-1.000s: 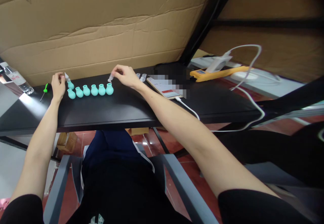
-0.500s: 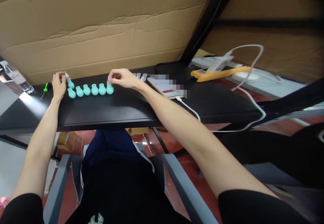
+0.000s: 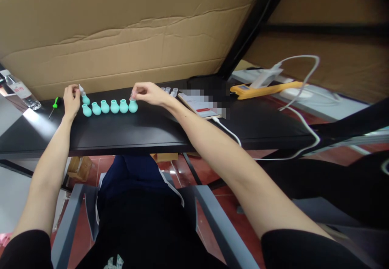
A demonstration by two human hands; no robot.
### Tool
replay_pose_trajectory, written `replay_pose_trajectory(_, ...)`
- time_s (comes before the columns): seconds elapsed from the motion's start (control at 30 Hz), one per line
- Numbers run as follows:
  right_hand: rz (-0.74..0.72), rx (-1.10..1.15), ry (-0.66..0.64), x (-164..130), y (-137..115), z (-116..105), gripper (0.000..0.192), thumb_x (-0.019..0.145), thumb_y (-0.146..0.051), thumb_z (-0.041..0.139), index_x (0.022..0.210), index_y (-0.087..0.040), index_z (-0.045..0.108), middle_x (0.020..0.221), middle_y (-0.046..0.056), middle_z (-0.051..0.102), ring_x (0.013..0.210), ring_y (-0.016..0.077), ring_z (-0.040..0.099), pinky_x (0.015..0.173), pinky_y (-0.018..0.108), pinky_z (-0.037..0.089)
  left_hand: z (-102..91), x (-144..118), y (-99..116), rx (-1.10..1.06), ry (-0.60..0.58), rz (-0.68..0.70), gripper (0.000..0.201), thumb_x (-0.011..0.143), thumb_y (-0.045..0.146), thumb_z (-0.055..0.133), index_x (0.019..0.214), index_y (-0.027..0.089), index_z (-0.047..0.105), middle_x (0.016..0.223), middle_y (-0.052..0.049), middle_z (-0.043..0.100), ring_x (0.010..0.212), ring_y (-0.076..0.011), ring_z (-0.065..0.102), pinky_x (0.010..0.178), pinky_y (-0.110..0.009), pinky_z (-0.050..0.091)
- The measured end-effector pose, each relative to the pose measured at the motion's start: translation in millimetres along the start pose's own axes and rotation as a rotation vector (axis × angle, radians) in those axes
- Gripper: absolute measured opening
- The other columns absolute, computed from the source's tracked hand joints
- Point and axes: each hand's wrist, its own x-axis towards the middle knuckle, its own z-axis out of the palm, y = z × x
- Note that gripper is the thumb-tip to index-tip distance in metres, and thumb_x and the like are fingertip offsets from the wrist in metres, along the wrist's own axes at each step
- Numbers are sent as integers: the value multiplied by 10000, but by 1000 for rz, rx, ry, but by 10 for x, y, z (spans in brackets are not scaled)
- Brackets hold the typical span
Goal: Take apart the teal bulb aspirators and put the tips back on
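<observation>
Matt rubbery teal bulbs point(image 3: 110, 107)

1. 6 teal rubber bulbs point(image 3: 110, 107) stand upright in a row on the black desk, necks up.
2. The rightmost bulb point(image 3: 133, 106) has a clear tip at its neck.
3. A 7th bulb point(image 3: 85, 99), clear nozzle fitted, sits just behind the row's left end.

Black table point(image 3: 152, 127) runs across the view, with a creased cardboard sheet point(image 3: 121, 30) standing behind it as a wall. A black metal post point(image 3: 252, 26) slants up at right of the sheet. Red tiled floor point(image 3: 188, 167) shows beneath the table (glossy, some glare). Grey chair frame point(image 3: 212, 216) sits below. Bright light patch on the table's left end point(image 3: 33, 119).
</observation>
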Motion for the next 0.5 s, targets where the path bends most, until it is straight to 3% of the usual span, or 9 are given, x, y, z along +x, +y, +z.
replay_pose_trajectory(0.3, 53, 84, -14, -9, -44, 8, 212, 833, -298, 904, 807, -276, 694, 921, 37, 861, 962, 289, 828, 931, 451, 723, 20, -20, 9, 1, 0, -22, 558, 1114, 789, 763, 1280, 257, 794, 1303, -140, 763, 1385, -369, 762, 1362, -576, 587)
replay_pose_trajectory(0.5, -11, 85, -46, 13, 65, -33, 239, 863, -315, 951, 832, -266, 719, 926, 42, 861, 944, 276, 816, 935, 425, 693, 51, -17, -50, 30, 17, 25, 631, 1118, 860, 696, 1265, 254, 791, 1295, -151, 778, 1324, -362, 789, 1325, -586, 630)
